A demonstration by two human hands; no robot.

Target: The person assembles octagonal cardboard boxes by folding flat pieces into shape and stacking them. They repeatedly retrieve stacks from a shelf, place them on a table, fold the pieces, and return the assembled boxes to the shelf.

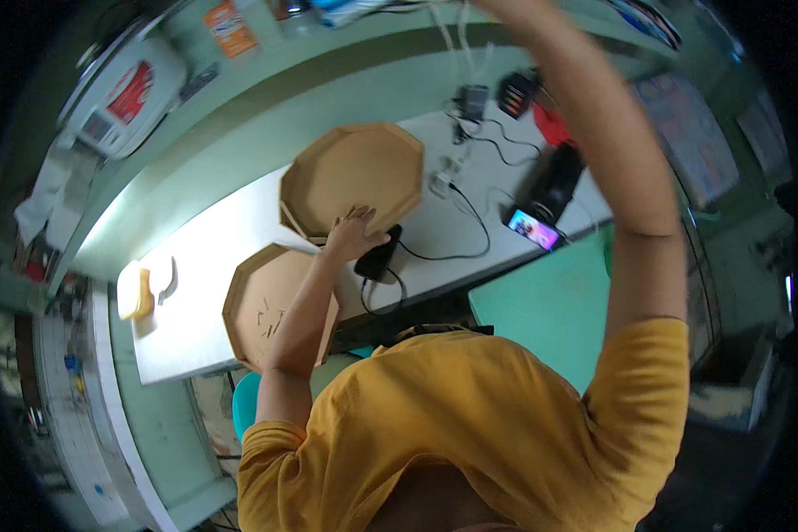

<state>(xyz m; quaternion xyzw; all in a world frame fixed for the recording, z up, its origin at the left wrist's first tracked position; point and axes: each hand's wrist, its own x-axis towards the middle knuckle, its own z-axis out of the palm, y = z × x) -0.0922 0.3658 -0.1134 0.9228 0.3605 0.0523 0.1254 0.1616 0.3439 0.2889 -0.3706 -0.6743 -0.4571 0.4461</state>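
My left hand (353, 238) reaches over the near rim of a brown octagonal tray (355, 168), its fingers apart and the thumb stretched toward a black phone (379, 254). Thin brown marks or strips show by the fingertips, too small to make out. Below my left forearm lies a second octagonal tray (255, 282), with several small thin sticks (270, 319) scattered in it. The forearm covers part of this tray. My right arm is raised toward the shelf at the top; its hand lies beyond the upper edge of the picture.
Chargers and cables (470, 253) spread over the white table (199, 301). A lit phone (534, 230) leans by a black object at right. A yellow sponge-like block (137, 293) sits far left. A white appliance (124, 93) and an orange box (230, 28) stand on the shelf. A green surface (541, 310) lies at right.
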